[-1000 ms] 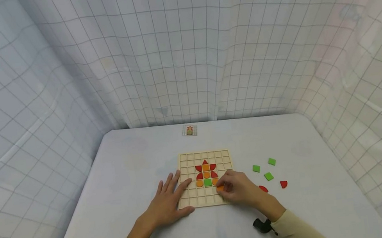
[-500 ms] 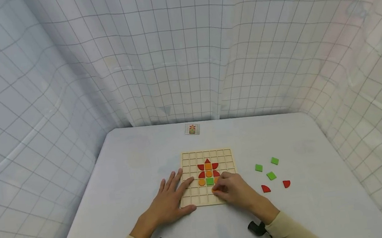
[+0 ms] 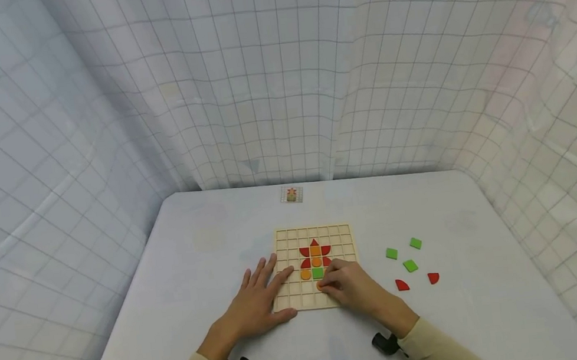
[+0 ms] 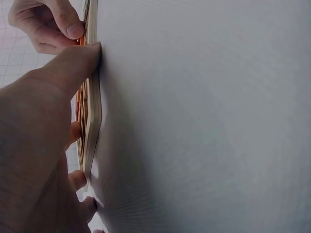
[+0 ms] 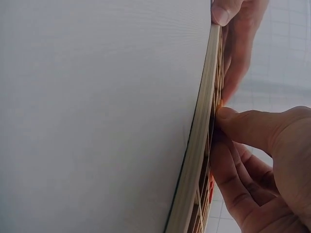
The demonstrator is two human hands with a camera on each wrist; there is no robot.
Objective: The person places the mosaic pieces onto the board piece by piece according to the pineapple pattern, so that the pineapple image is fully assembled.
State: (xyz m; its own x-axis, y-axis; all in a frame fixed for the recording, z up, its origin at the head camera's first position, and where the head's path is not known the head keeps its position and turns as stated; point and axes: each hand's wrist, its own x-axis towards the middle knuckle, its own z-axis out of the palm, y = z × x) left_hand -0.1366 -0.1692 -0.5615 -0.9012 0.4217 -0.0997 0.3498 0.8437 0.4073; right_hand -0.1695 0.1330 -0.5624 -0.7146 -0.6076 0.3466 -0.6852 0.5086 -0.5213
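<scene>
A wooden grid board (image 3: 340, 233) lies on the white table (image 3: 195, 256). It holds a flower pattern of red, orange and green pieces (image 3: 316, 258). My left hand (image 3: 261, 299) rests flat, fingers spread over the board's left edge, with the thumb (image 4: 73, 63) against the board's near rim (image 4: 92, 116). My right hand (image 3: 335, 284) pinches a small orange piece (image 3: 322, 286) at the row just below the green square (image 3: 317, 272). In the right wrist view its curled fingers (image 5: 243, 131) sit on the grid beside the rim (image 5: 199, 141).
Three loose green squares (image 3: 410, 265) and two red quarter-circles (image 3: 401, 285) lie on the table right of the board. A small pattern card (image 3: 291, 194) sits at the far edge. Gridded white curtains (image 3: 278, 86) enclose the table.
My right hand has carried the orange piece about one cell to the left over the board's lower rows. The left hand has stayed in place.
</scene>
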